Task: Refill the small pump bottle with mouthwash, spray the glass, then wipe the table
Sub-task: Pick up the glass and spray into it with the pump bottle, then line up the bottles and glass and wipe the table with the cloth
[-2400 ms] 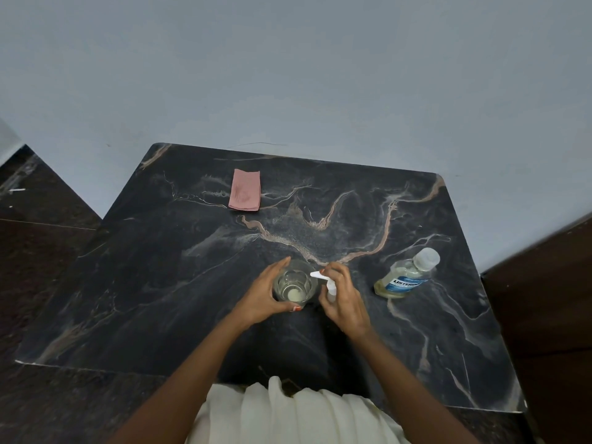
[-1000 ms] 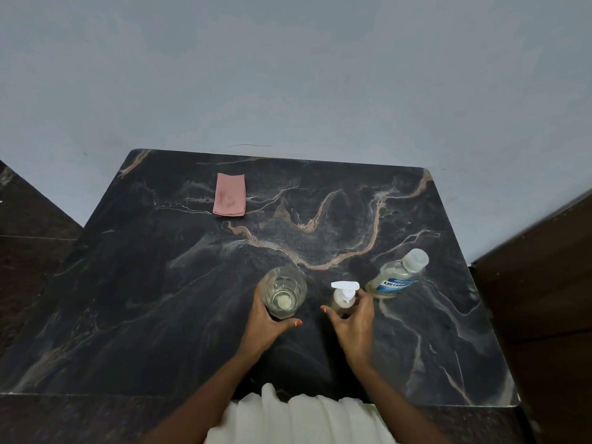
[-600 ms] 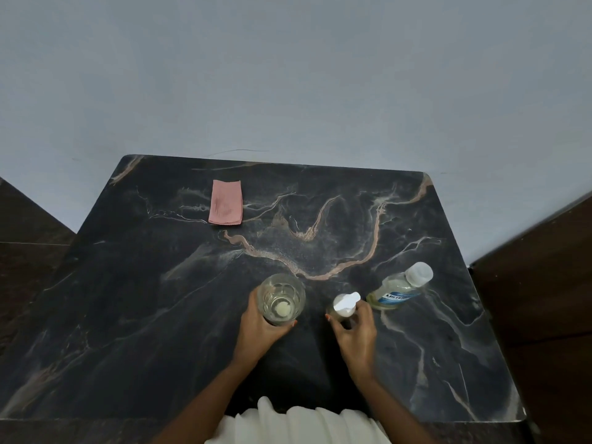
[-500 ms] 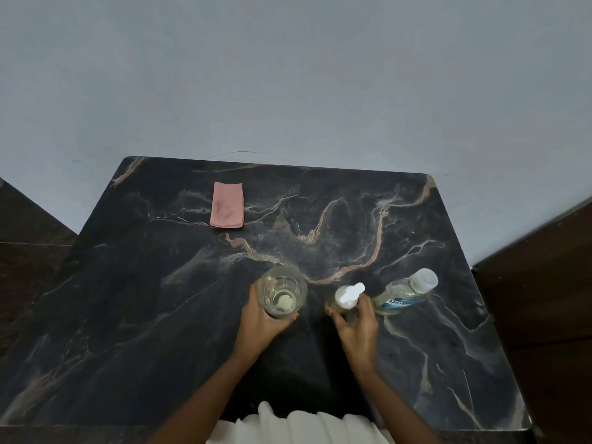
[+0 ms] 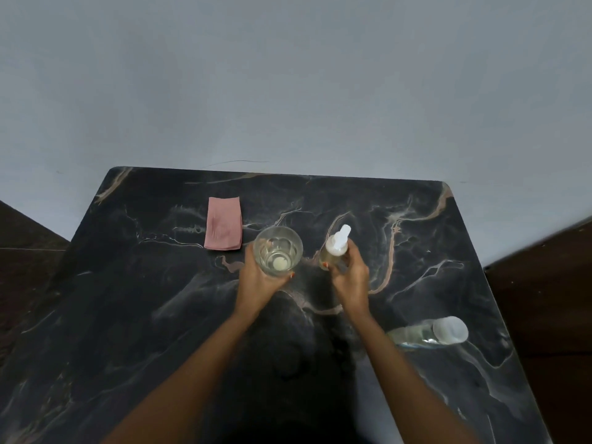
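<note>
My left hand (image 5: 256,283) is wrapped around a clear drinking glass (image 5: 278,250) with a little liquid at its bottom, out over the middle of the black marble table (image 5: 128,315). To its right, my right hand (image 5: 349,277) grips the small pump bottle (image 5: 336,248) of pale yellow liquid, its white pump head pointing up and away. The mouthwash bottle (image 5: 429,333) with a clear cap stands near the table's right side, blurred. A folded pink cloth (image 5: 223,228) lies just left of the glass.
A plain grey wall rises behind the table's far edge. Dark floor shows to the left, and dark brown wood to the right of the table.
Both hands have moved forward across the table, carrying the glass and the pump bottle away from me. The glass is now next to the pink cloth, and the mouthwash bottle is left behind at the right.
</note>
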Demonstrator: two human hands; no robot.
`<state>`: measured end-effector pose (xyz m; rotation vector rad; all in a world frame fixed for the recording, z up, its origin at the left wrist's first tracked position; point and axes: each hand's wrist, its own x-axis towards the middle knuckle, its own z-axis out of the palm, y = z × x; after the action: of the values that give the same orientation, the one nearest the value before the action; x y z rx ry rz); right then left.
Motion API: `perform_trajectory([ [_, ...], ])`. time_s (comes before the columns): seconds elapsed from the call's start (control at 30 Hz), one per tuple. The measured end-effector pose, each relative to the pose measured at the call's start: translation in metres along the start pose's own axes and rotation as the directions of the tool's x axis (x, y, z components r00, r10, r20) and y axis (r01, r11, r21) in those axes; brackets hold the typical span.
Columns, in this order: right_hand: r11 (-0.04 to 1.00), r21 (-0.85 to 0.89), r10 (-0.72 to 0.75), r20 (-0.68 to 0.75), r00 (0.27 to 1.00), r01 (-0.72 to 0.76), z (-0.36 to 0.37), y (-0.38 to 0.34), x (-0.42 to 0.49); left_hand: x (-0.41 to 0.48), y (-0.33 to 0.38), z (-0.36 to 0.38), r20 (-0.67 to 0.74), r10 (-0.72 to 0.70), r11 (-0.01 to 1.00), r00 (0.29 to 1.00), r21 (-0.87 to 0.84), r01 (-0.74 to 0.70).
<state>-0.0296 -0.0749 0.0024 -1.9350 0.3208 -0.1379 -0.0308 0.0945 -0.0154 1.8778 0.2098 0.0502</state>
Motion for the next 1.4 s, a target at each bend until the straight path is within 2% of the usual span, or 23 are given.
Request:
perform_trajectory([
  [0.5, 0.998, -0.057, -0.021, 0.117, 0.993, 0.028, 0.033, 0.000, 0.093, 0.093, -0.018, 0.016, -0.034, -0.040, 0.998, 0.999, 0.045, 0.042],
  [0.97, 0.997, -0.074, -0.011, 0.171, 0.985, 0.024, 0.039, 0.017, 0.108, 0.106, -0.027, 0.022, -0.069, -0.060, 0.998, 0.996, 0.027, 0.061],
  [1.17, 0.995, -0.090, -0.018, 0.198, 0.980, 0.037, 0.040, 0.018, 0.108, 0.107, -0.026, 0.022, -0.040, -0.085, 0.996, 0.996, -0.003, 0.085],
  [1.27, 0.996, -0.077, -0.019, 0.191, 0.981, 0.034, 0.039, 0.018, 0.105, 0.105, -0.024, 0.021, -0.027, -0.085, 0.996, 0.996, -0.016, 0.084],
  [1.4, 1.000, -0.015, -0.024, 0.106, 0.994, 0.026, 0.038, 0.014, 0.095, 0.096, -0.019, 0.019, -0.041, -0.050, 0.998, 0.998, -0.039, 0.048],
])
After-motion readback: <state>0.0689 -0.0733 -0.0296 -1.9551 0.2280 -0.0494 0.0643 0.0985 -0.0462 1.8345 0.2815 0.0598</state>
